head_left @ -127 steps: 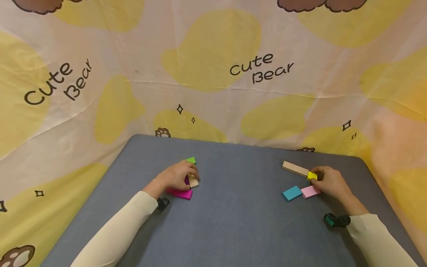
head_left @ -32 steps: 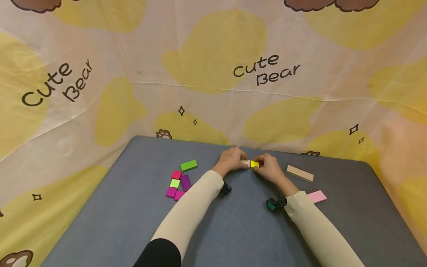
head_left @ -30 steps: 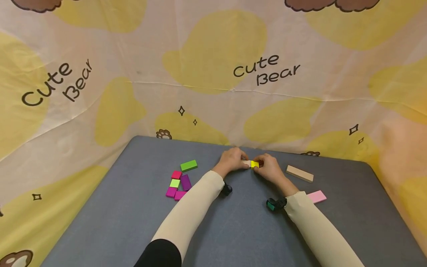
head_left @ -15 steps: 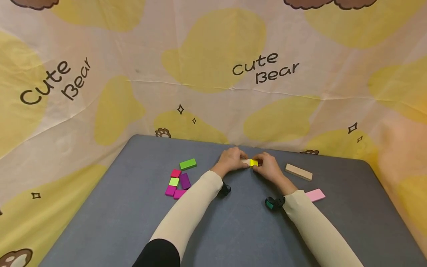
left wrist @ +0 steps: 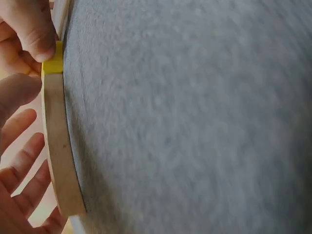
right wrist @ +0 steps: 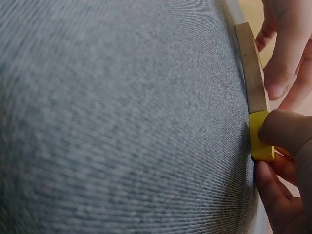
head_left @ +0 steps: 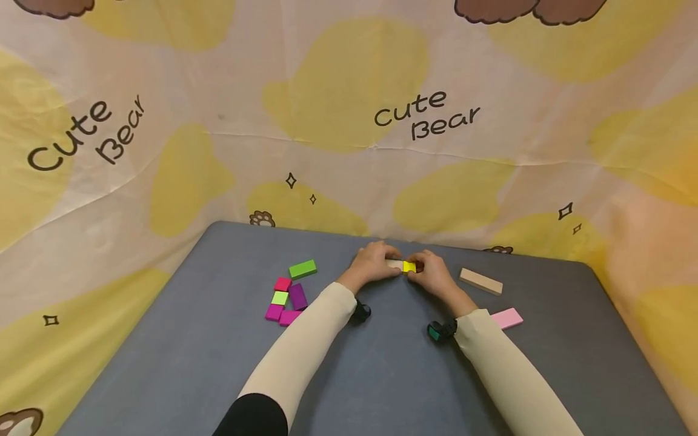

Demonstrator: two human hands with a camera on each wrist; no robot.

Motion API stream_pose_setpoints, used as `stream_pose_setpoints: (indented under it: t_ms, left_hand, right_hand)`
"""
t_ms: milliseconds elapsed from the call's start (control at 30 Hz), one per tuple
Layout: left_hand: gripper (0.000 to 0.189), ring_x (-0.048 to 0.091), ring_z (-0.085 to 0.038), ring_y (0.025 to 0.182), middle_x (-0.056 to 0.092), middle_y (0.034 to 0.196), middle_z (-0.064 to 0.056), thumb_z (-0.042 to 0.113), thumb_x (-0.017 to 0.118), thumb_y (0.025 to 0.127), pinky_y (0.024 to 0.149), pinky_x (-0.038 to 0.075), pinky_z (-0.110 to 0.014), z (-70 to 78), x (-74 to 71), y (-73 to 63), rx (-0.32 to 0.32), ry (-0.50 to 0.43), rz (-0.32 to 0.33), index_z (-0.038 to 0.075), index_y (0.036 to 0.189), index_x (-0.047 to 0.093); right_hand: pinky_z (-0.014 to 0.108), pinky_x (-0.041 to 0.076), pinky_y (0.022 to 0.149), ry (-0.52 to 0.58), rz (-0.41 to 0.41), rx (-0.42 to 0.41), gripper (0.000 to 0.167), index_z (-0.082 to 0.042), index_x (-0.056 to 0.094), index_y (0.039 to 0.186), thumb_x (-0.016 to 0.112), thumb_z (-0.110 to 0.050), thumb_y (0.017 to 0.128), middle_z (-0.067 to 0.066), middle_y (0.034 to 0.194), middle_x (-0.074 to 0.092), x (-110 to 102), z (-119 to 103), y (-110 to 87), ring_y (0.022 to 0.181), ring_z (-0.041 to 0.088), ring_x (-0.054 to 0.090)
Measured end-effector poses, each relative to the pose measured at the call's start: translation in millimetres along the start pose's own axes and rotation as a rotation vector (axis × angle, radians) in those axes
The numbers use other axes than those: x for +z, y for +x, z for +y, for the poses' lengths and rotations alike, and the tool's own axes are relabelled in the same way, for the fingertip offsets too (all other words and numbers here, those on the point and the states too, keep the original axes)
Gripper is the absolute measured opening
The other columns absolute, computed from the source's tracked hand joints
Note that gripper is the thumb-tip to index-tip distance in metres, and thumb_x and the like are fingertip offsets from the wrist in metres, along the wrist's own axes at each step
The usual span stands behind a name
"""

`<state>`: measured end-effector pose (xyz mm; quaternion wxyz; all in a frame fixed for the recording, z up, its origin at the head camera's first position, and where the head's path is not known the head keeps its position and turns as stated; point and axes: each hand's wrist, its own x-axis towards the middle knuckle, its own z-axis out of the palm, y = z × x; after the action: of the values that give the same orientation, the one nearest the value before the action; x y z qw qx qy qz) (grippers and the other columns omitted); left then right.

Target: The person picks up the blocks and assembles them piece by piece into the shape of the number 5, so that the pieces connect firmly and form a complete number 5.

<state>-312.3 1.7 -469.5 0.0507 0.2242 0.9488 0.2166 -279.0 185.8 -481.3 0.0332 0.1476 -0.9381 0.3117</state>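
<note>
The left hand (head_left: 374, 261) holds a plain wood block (left wrist: 61, 146) with its thumb and fingers; the right hand (head_left: 432, 272) pinches a yellow block (right wrist: 261, 139); the hands are near each other but do not touch; the two blocks lie end to end on the gray table (head_left: 382, 363), close to its back edge; so one small row looks made, and it seems the work is only at its start; what looks left is the blocks lying off to the sides; on the left are a green block (head_left: 302, 269), a red block (head_left: 283, 284), a lime block (head_left: 280, 298), a purple block (head_left: 298, 297) and two magenta blocks (head_left: 274, 312), one partly tucked behind the sleeve (head_left: 305, 351); on the right are a long wood block (head_left: 481, 281) and a pink block (head_left: 507, 318), which the other sleeve partly hides; the cloth (head_left: 349, 194) at the back says "Cute Bear" in black letters, once in the middle and once on the left; I can see no words on the blocks, and no brand that I can read on the black wrist bands (head_left: 442, 331).
</note>
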Motion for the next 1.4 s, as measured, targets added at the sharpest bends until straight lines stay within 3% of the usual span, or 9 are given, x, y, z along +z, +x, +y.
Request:
stream_pose_setpoints:
  t_ms: [433,667,1033,1400]
  left_hand:
    - [0.037,0.057,-0.021,0.110,0.062,0.119,0.001,0.037,0.066,0.088,0.099,0.040,-0.052,-15.5,-21.9,-16.6,0.021,-0.080,0.038,0.026,0.123,0.066]
    - [0.037,0.060,-0.025,0.112,0.063,0.122,-0.006,0.030,0.065,0.090,0.093,0.049,-0.043,-30.5,-37.4,-29.9,0.050,-0.161,0.038,0.016,0.124,0.066]
    - [0.038,0.058,-0.028,0.114,0.061,0.125,-0.008,0.029,0.064,0.091,0.095,0.048,-0.043,-55.5,-60.6,-47.9,-0.023,-0.207,0.075,0.014,0.126,0.064]
    - [0.036,0.058,-0.031,0.112,0.060,0.125,-0.012,0.027,0.064,0.091,0.095,0.048,-0.046,-77.9,-73.1,-64.9,-0.036,-0.182,0.068,0.012,0.124,0.065]
  right_hand:
    - [0.036,0.046,0.070,-0.014,-0.063,0.019,0.026,0.004,0.068,0.109,0.069,-0.004,0.084,0.015,0.091,0.059,-4,-5,2.3,0.077,0.022,0.053]
    - [0.036,0.047,0.070,-0.025,-0.080,0.050,0.027,0.003,0.068,0.112,0.068,-0.006,0.087,0.015,0.095,0.060,-5,-11,0.1,0.078,0.022,0.054]
    - [0.037,0.048,0.072,-0.005,-0.056,0.040,0.026,0.004,0.069,0.108,0.070,-0.004,0.084,0.016,0.094,0.060,-6,-11,0.8,0.079,0.023,0.055]
    - [0.039,0.050,0.074,0.014,-0.088,0.056,0.026,0.002,0.070,0.109,0.069,-0.005,0.084,0.016,0.098,0.062,-7,-7,3.3,0.083,0.025,0.057]
